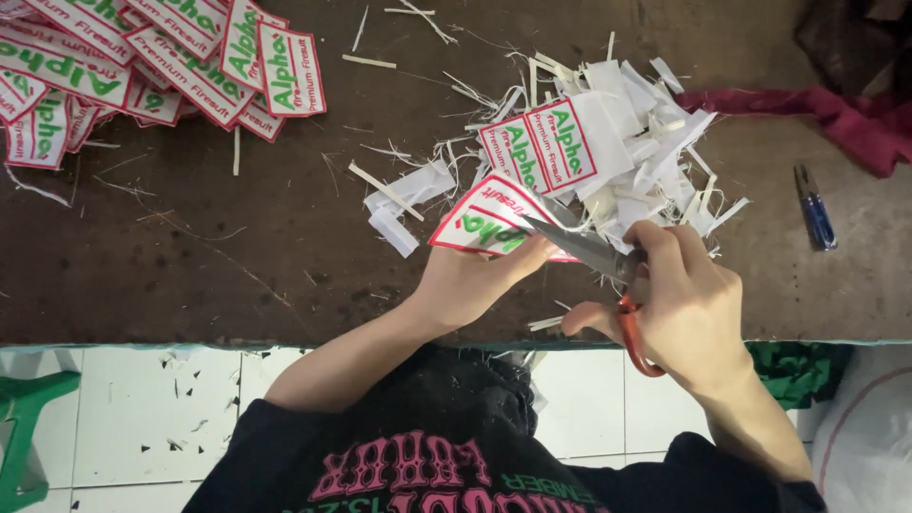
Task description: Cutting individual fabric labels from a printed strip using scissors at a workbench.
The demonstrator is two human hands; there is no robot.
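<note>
We trim a fabric patch (480, 226) with orange-handled scissors (594, 261) at the near table edge.

The patch looks light, thin and floppy, likely embroidered cloth with a red border and green lettering; we judge it is best pinched flat by its near edge, clear of the blades. Our left hand (470, 280) is closed on it, thumb on top, at 9 o'clock of the scissors. Our right hand (679, 304) is curled through the handles, gripping them, blades slightly parted at the patch's right edge. White offcut pile (627, 142) sits at 12 o'clock, finished patches (161, 57) at 10, small blue snips (815, 209) at 3.
</note>
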